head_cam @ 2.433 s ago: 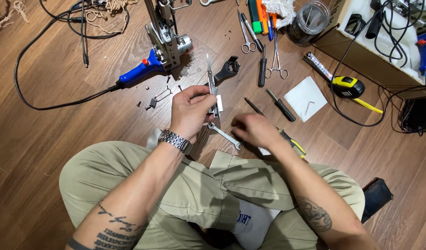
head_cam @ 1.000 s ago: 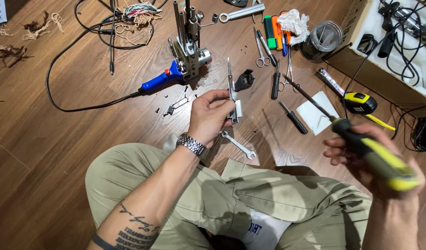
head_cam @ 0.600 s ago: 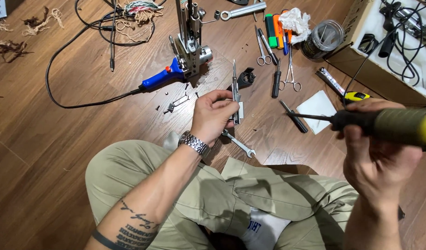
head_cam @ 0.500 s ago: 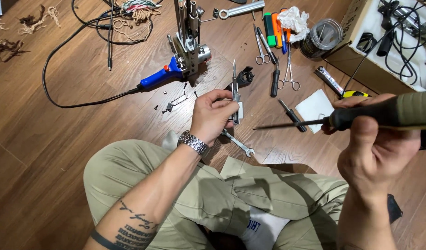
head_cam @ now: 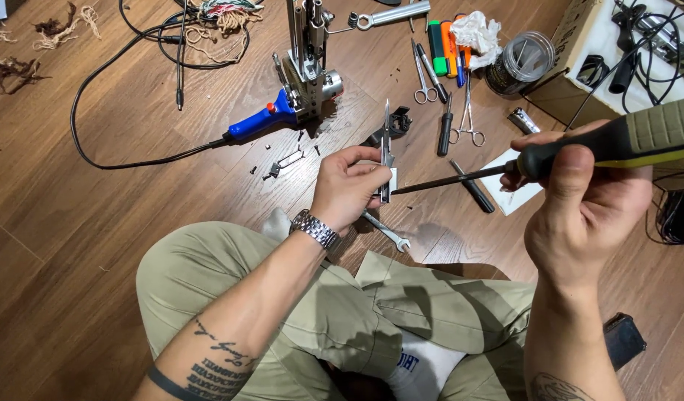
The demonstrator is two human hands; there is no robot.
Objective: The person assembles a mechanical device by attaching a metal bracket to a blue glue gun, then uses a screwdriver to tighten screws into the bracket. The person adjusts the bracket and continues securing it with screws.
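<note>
Screwdriver [head_cam: 580, 148] in the right hand [head_cam: 580, 215]: black and grey-green handle with a yellow stripe, fingers clenched round the grip, the thin dark shaft running leftward and slightly down until its tip meets a narrow metal piece [head_cam: 386, 152]. That piece stands upright, pinched between the thumb and fingers of the left hand [head_cam: 349, 186], held over the wooden floor [head_cam: 97, 245] just in front of the person's knees. A steel wristwatch [head_cam: 315, 230] sits on the left wrist.

On the boards below the left hand lies a small spanner [head_cam: 386, 232]. Farther out, a blue-handled corded tool [head_cam: 264, 122] is fixed in a metal stand [head_cam: 308, 44], with tiny screws and bits scattered near it. Scissors and forceps [head_cam: 446, 82] lie beside coloured markers [head_cam: 446, 37], a crumpled tissue [head_cam: 476, 30] and a glass jar [head_cam: 522, 63]. A white paper sheet [head_cam: 514, 194] rests under the screwdriver's shaft.
</note>
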